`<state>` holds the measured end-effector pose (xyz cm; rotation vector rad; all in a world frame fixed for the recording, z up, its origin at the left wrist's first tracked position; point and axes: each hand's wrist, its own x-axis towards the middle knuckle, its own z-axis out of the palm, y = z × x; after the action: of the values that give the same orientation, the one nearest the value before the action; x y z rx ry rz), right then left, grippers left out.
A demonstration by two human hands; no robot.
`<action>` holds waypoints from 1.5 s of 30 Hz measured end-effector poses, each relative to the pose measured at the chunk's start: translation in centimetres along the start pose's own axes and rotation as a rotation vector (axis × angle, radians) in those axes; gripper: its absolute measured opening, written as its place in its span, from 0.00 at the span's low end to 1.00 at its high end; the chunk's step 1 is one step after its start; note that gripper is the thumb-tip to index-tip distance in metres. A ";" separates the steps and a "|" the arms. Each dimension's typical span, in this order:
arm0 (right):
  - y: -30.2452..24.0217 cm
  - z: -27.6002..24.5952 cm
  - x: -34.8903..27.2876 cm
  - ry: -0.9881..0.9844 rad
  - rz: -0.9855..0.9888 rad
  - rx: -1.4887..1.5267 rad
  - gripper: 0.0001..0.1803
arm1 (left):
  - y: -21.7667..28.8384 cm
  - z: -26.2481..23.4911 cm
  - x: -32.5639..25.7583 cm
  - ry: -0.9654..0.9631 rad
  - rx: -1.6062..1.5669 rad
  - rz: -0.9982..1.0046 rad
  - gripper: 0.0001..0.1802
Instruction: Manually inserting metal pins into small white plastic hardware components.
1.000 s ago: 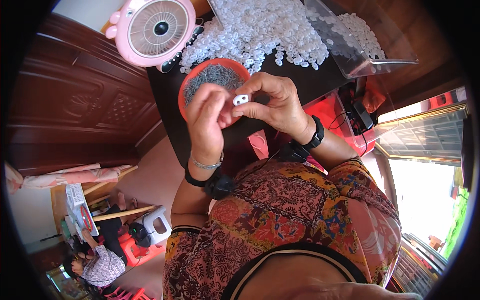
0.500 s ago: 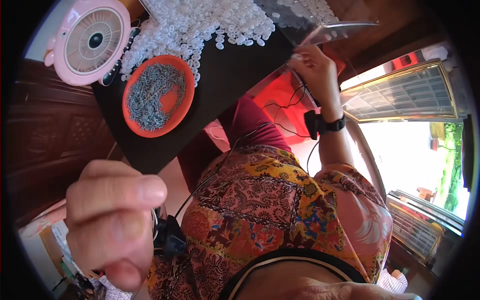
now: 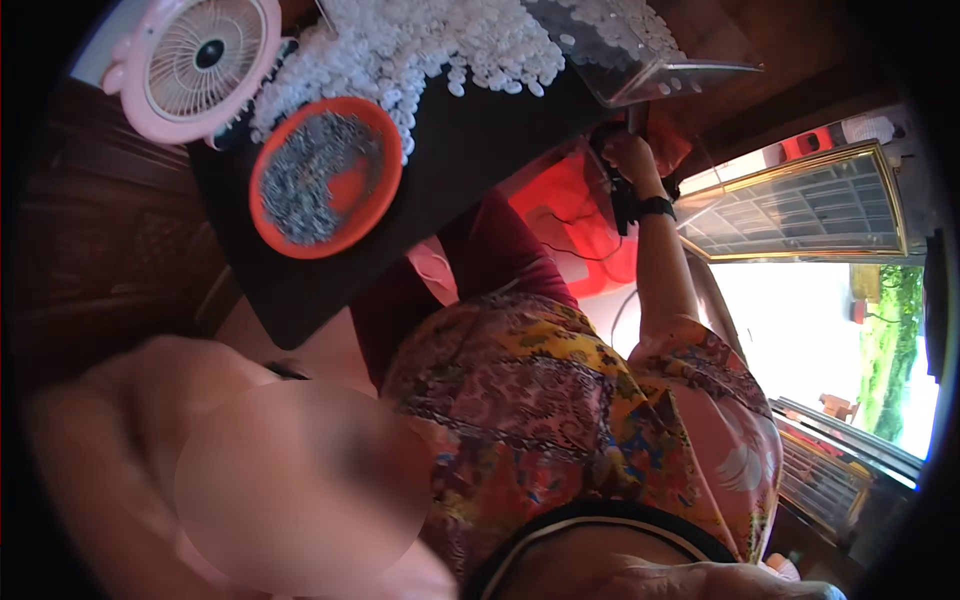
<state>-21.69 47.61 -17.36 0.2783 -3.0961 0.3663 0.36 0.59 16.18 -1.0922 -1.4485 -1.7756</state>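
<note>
The right hand (image 3: 628,160) reaches just under the corner of the clear plastic tray (image 3: 650,72), past the far edge of the black board (image 3: 470,170). Its fingers curl around a dark cable (image 3: 618,195) that runs down from the tray. The left hand (image 3: 150,470) is a big blur, well away from the tray; I cannot tell its grip. The orange bowl (image 3: 325,175) of tiny grey bits sits on the board, left of the tray.

Dark brown wooden panels (image 3: 90,250) filled the left of the picture. At the right, bright sun came through an open doorway (image 3: 820,330) beside a gold-framed window grille (image 3: 800,205).
</note>
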 end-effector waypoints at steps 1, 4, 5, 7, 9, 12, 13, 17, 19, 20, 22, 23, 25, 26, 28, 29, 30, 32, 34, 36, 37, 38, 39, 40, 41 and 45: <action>-2.7 0.3 0.2 0.086 -0.012 0.215 0.12 | -0.1 -1.3 0.4 -0.029 0.026 0.024 0.13; 2.0 2.6 0.1 -0.047 -0.136 0.018 0.12 | 0.5 -3.3 2.1 -0.099 -0.013 0.086 0.13; 1.1 2.2 1.7 -0.044 -0.158 0.149 0.12 | 0.8 -4.3 3.1 -0.122 0.014 0.125 0.13; 4.4 2.1 0.6 0.089 -0.248 0.265 0.11 | -1.3 -4.8 5.2 -0.153 -0.005 0.250 0.12; 0.2 2.3 -0.6 -0.026 0.022 0.156 0.07 | -0.6 -5.4 6.2 -0.187 0.057 0.264 0.12; -3.5 -2.4 -3.6 -0.055 0.177 0.302 0.10 | 2.5 -9.2 7.8 -0.280 0.028 0.193 0.11; -5.3 -4.3 -3.1 -0.079 0.174 0.266 0.10 | 2.3 -9.7 8.6 -0.293 0.032 0.215 0.11; -2.4 -2.0 -3.3 0.092 0.015 0.268 0.10 | 1.7 -9.3 10.0 -0.310 -0.002 0.288 0.10; -4.8 -4.7 -2.7 0.003 0.218 0.365 0.10 | 2.9 -10.0 10.0 -0.315 -0.014 0.230 0.10; -3.5 -1.8 -3.0 0.064 0.103 0.211 0.10 | 3.3 -10.2 10.0 -0.313 -0.021 0.214 0.10; -3.2 -2.2 -3.2 0.110 0.035 0.197 0.10 | 4.2 -10.2 9.7 -0.300 -0.028 0.166 0.09; -8.2 -5.6 -2.8 0.083 0.112 0.232 0.09 | 5.7 -11.1 9.8 -0.308 -0.012 0.135 0.09; -6.9 -5.0 -3.3 0.169 0.074 0.318 0.08 | 5.5 -11.6 10.2 -0.304 -0.034 0.167 0.09; -6.2 -4.9 -3.4 0.229 -0.038 0.288 0.08 | 5.1 -11.5 10.2 -0.297 -0.042 0.188 0.08; -8.4 -7.1 -4.4 0.186 0.023 0.307 0.08 | 5.9 -11.2 9.5 -0.274 -0.062 0.142 0.08; -12.3 -9.8 -4.7 0.183 -0.010 0.455 0.08 | 6.7 -11.5 9.3 -0.269 -0.067 0.122 0.08; -14.1 -10.9 -5.2 0.154 -0.042 0.457 0.07 | 6.7 -11.7 9.2 -0.264 -0.078 0.130 0.08; -14.5 -12.4 -5.2 0.114 -0.150 0.522 0.05 | 6.3 -10.8 8.5 -0.232 -0.103 0.142 0.07; -19.0 -15.2 -5.8 0.010 -0.028 0.624 0.05 | 7.8 -11.5 8.4 -0.230 -0.135 0.108 0.07; -21.0 -14.9 -4.3 0.043 -0.235 0.562 0.05 | 7.5 -11.7 8.2 -0.223 -0.142 0.164 0.06; -20.5 -15.2 -3.2 0.054 -0.311 0.518 0.06 | 6.8 -11.6 7.8 -0.197 -0.176 0.193 0.06; -20.6 -14.6 -2.9 0.028 -0.382 0.509 0.06 | 6.9 -11.2 7.1 -0.172 -0.191 0.178 0.06; -21.0 -14.9 -1.7 0.062 -0.427 0.464 0.07 | 7.0 -10.4 5.9 -0.128 -0.206 0.157 0.06; -22.4 -14.7 -1.0 0.087 -0.445 0.425 0.08 | 7.5 -10.5 4.9 -0.086 -0.242 0.115 0.06; -23.1 -14.5 0.7 0.077 -0.470 0.336 0.10 | 7.6 -9.7 3.7 -0.035 -0.263 0.088 0.05; -24.4 -13.7 7.2 0.135 -0.674 0.102 0.12 | 7.9 -5.9 0.9 0.152 -0.381 -0.006 0.05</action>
<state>-24.58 26.16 1.78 1.1872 -2.6367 0.4824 5.27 -6.93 20.37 -1.1048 -1.0492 -2.1460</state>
